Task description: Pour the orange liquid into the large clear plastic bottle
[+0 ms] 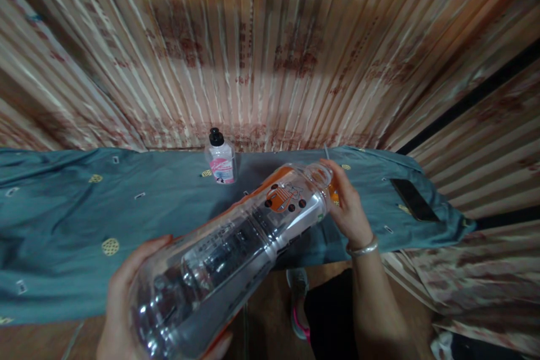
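Note:
A big clear plastic bottle with an orange printed label lies slanted across the view, held in the air above the cloth. Its wide base, nearest me, is gripped by my left hand, with fingers around the far side and below. At the upper right, my right hand is closed at the bottle's neck. Something orange shows beside those fingers, and I cannot make out whether it is a cap. Behind the bottle a small squeeze bottle with a black top and pink label stands upright on the cloth.
A teal patterned cloth covers the long narrow surface in front of me. A black phone lies at its right end. Striped curtains hang along the back and right. A shoe shows on the floor below.

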Available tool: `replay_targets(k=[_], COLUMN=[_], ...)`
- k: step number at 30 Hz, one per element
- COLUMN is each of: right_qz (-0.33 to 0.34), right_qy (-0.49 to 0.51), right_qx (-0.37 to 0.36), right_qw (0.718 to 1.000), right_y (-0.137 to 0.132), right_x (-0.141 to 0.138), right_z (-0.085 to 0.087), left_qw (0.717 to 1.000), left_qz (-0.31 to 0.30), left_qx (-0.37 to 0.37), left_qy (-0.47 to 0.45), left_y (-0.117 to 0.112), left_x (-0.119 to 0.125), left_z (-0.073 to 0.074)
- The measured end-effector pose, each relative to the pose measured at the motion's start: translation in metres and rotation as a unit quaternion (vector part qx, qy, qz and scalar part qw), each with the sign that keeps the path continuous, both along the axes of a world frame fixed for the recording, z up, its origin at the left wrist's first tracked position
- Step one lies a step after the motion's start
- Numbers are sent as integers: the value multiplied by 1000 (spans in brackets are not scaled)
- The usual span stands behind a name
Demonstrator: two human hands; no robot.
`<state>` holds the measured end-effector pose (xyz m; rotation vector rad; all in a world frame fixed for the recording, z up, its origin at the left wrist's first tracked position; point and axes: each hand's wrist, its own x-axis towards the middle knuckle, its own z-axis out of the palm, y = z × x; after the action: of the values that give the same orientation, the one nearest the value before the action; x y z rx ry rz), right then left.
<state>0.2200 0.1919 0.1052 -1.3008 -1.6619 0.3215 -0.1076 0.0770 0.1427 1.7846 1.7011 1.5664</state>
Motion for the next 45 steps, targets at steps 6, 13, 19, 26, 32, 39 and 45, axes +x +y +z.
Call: replay_targets(k=[6,13,19,26,32,39,45], right_qz=[-1,0,-8,-2,-7,-6,-3], right_qy=[2,6,1,3,3,6,7], right_qx=[-4,-4,-11,-7,-10,-7,-12], right_qw=[1000,1000,1000,1000,1000,1000,1000], right_y=[0,0,0,0,-1,0,0], right_x=[-1,-1,-1,-1,-2,-1,-2], right_z=[0,0,1,0,2,3,2], left_qw=[1000,1000,1000,999,1000,1000,998], left_qz=[-7,-1,-4,6,-7,-9,-19], left_qx=[-14,-15,-23,-41,-18,-9,5], left_qy=[16,-3,-9,-18,2,20,61], left_y=[-1,-1,-1,-3,-1,0,2], left_x=[4,2,2,1,6,3,-1], left_z=[5,1,1,0,7,7,4])
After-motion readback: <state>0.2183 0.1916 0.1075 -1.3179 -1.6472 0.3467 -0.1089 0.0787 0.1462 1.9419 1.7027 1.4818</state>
